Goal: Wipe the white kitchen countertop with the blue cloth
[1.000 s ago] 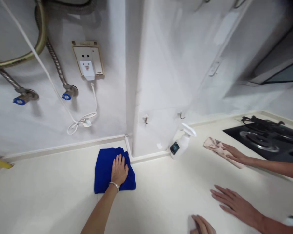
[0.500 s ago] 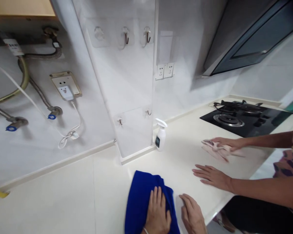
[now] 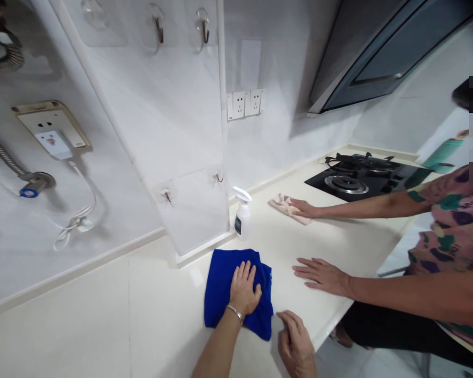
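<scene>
"Cloth point(image 3: 218, 294) first, the blue one: where is it lying?"

"On the pale surface point(image 3: 169, 315), just beside the foot of the wall pillar point(image 3: 173, 131). The left hand point(image 3: 244, 289) is pressing on top of it, palm down, fingers stretching out, grasping nothing."

"And the right hand point(image 3: 297, 341)?"

"It's resting by the cloth's near right corner, fingers curling loosely; whether it's gripping anything underneath, I cannot tell."

"What's changing?"

"Compared with half a second ago, the cloth is sitting closer to the spray bottle point(image 3: 243, 218). The pale pink cloth point(image 3: 280, 203), under a co-worker's far hand point(image 3: 306, 209), is lying nearer the bottle too."

"Meaning?"

"I'm judging that the left hand is sliding the cloth along, so the rubbing is now reaching the pillar's edge, with the bottle standing just beyond."
</scene>
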`<control>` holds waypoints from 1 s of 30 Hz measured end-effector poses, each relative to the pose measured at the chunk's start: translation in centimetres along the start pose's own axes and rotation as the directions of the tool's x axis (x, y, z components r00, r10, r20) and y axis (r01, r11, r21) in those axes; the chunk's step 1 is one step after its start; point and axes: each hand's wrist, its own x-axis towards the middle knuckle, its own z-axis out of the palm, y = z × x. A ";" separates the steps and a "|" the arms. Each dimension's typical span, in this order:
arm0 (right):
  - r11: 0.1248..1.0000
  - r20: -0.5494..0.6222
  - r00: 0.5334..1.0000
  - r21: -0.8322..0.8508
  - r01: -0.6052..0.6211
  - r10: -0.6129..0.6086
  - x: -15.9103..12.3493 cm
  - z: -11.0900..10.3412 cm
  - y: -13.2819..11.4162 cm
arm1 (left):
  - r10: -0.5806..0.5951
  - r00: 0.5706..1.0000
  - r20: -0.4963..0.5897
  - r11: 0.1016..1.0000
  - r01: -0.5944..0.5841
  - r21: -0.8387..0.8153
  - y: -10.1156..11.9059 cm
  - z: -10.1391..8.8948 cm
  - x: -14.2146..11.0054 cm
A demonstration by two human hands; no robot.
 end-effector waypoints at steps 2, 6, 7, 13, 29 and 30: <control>1.000 -0.007 1.000 -0.008 0.003 -0.004 0.0 0.0 0.0 | -0.030 0.999 -0.020 0.999 0.030 0.028 -1.5 -0.7 0.8; 0.999 0.000 1.000 -0.048 0.023 -0.023 0.1 0.1 0.1 | -0.152 0.984 -0.097 0.984 0.160 0.076 -5.4 -3.4 0.1; 0.998 0.008 1.000 -0.058 0.027 -0.027 0.1 0.0 0.1 | -0.191 0.974 -0.118 0.976 0.201 0.082 -6.5 -4.2 -0.5; 0.995 0.107 0.993 -0.076 0.065 -0.057 0.3 -1.1 -0.1 | -0.389 0.895 -0.217 0.905 0.416 0.094 -12.1 -7.6 -7.8; 0.952 0.348 0.895 -0.022 0.306 -0.279 0.9 -2.7 -1.0 | -0.701 0.458 -0.546 0.439 0.881 0.176 -8.3 -9.7 -29.7; 0.954 0.361 0.892 -0.018 0.300 -0.274 1.1 -2.9 -1.3 | -0.697 0.469 -0.542 0.443 0.877 0.189 -7.2 -9.1 -29.1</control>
